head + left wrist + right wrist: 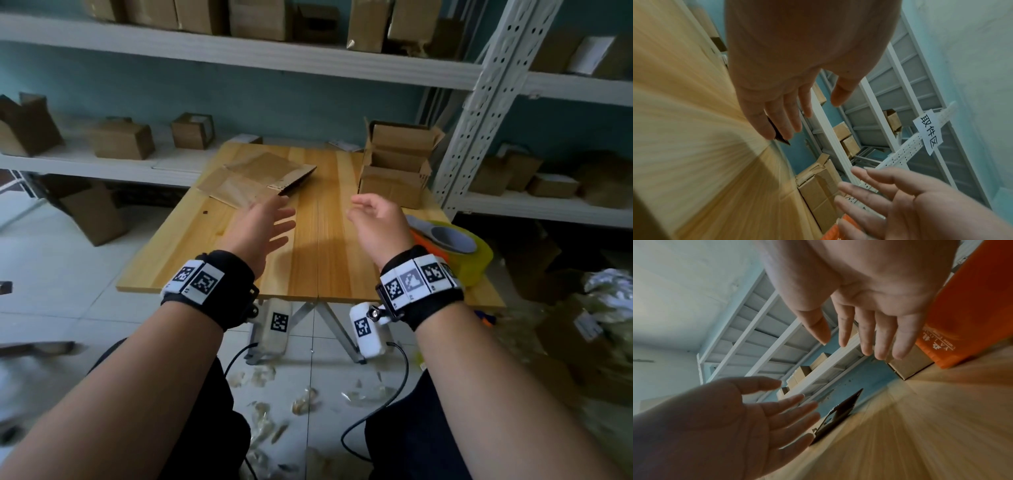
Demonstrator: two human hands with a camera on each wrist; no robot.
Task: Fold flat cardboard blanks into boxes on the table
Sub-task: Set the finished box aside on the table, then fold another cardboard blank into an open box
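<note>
Cardboard blanks (pixel 255 180) flat, long axis left-right

two hands are counted above the desk (pixel 212 240): one left hand (pixel 263 229) and one right hand (pixel 376 226), each empty with fingers extended. one wristband with printed markers is worn on each forearm, two in total. flat cardboard blanks (pixel 257 178) are stacked at the far left of the desk; at least two layers are seen, and the exact number cannot be determined. three folded boxes (pixel 394 164) are counted at the far right corner, set one behind another. one roll of yellow tape (pixel 459 246) is counted at the right edge. one orange item (pixel 972 305) is counted beside it.
</note>
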